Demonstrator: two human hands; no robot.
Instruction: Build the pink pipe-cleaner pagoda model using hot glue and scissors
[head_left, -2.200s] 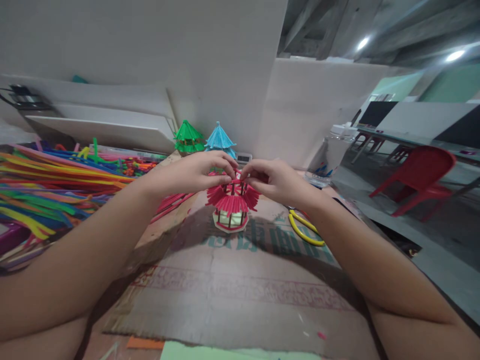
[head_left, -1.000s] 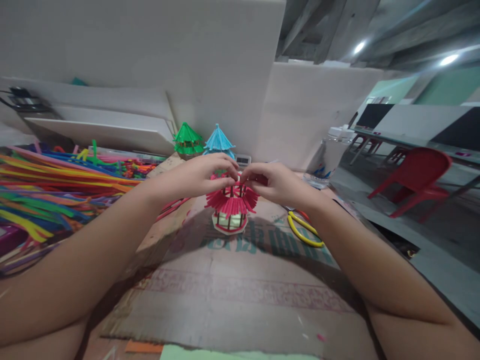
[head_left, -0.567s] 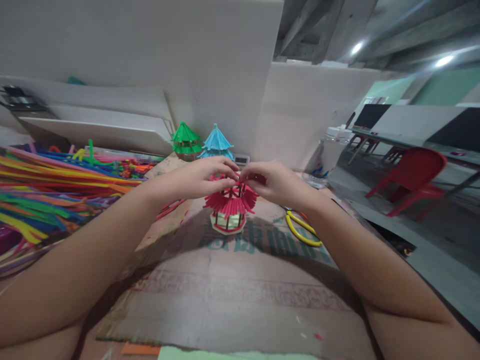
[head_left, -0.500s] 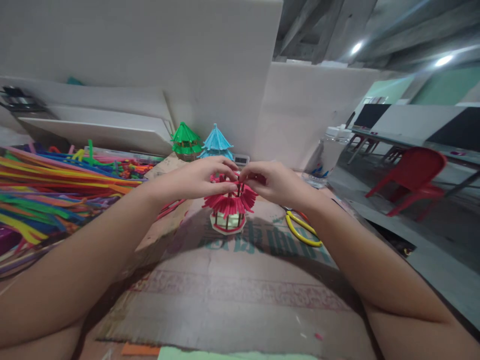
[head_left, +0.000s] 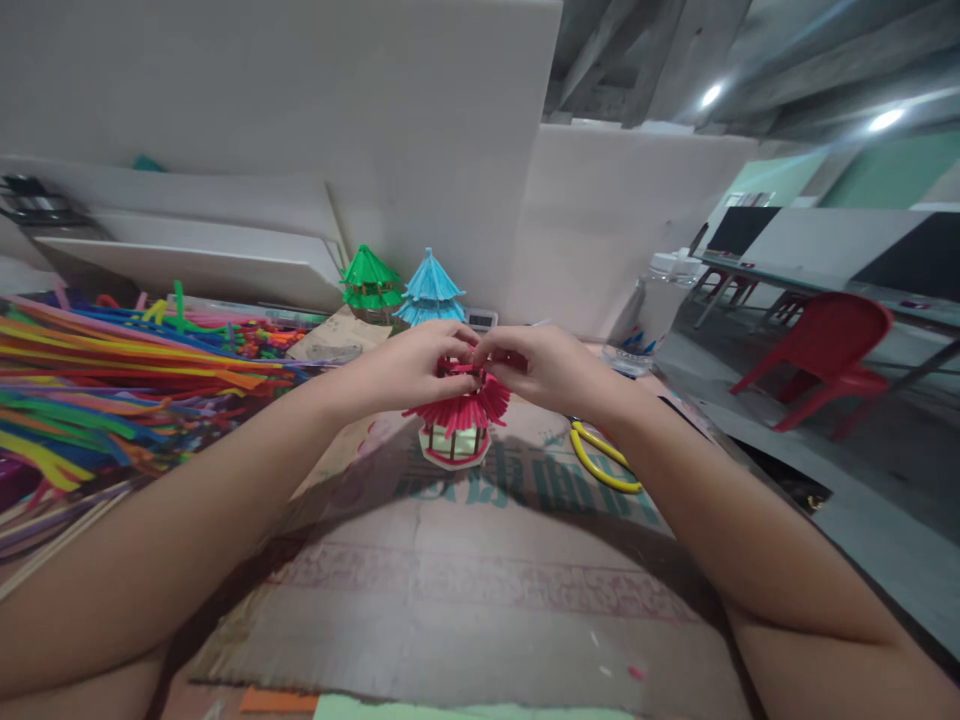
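Observation:
A small model pavilion (head_left: 455,440) with a red pipe-cleaner roof, brown posts and a pale octagonal base stands upright on the cardboard. My left hand (head_left: 427,362) is at the left of its upper tier, thumb and fingers closed around the top part. From the right, my right hand (head_left: 529,362) pinches at the same upper red ring, its fingertips close to the left ones. The fingers hide most of the upper tier, so any small piece between them cannot be made out.
Behind stand a green model pavilion (head_left: 369,278) and a blue one (head_left: 430,290). Many coloured pipe cleaners (head_left: 112,370) lie at left. Yellow-handled scissors or pliers (head_left: 604,460) rest by my right forearm. A clear plastic bottle (head_left: 660,300) is at back right. Printed cardboard (head_left: 450,570) covers the table.
My left hand has shifted slightly right and down, closer to the right hand over the red upper tier. My right hand stays nearly in place, and the pavilion still stands upright.

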